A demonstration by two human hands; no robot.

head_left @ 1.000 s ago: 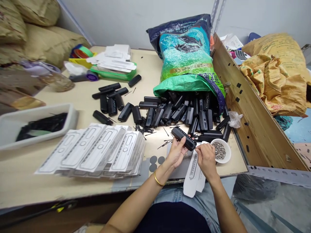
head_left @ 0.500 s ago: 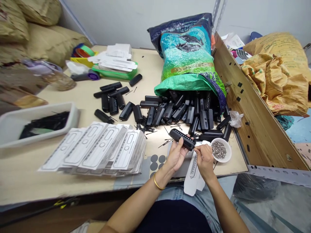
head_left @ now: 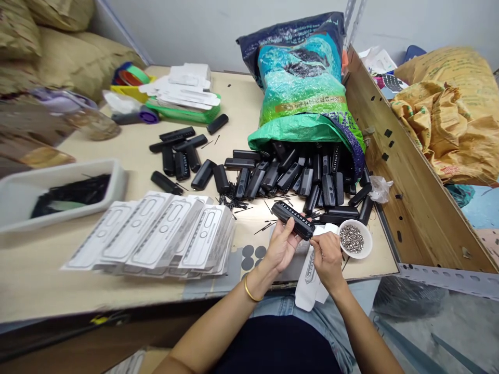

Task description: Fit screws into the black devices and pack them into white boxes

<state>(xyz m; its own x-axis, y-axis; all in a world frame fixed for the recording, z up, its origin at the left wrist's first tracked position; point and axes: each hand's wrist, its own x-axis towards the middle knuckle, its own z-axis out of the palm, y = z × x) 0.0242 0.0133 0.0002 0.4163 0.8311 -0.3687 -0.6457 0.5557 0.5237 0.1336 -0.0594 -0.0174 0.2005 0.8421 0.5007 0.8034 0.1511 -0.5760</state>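
Observation:
My left hand (head_left: 284,244) is closed around a long black plastic case (head_left: 293,220) with a row of white characters along its face. The case is tilted, its right end lower and nearer to me. At that end the fingers of my right hand (head_left: 326,255) are pinched together; what is between them is too small to make out. Under my hands lies a white printed card box (head_left: 307,291), flattened and partly hidden. Close by on the right stands a white bowl (head_left: 367,248) of small metal parts.
Many black cases (head_left: 255,183) spill from a blue-green bag (head_left: 300,104), with thin black sticks before them. Stacked white boxes (head_left: 163,234) and a white tray (head_left: 117,179) of black pieces stand left. A wooden board (head_left: 409,182) edges the right side.
The camera view has shifted slightly. Both hands keep almost the same hold, with the right fingertips still at the end of the black case.

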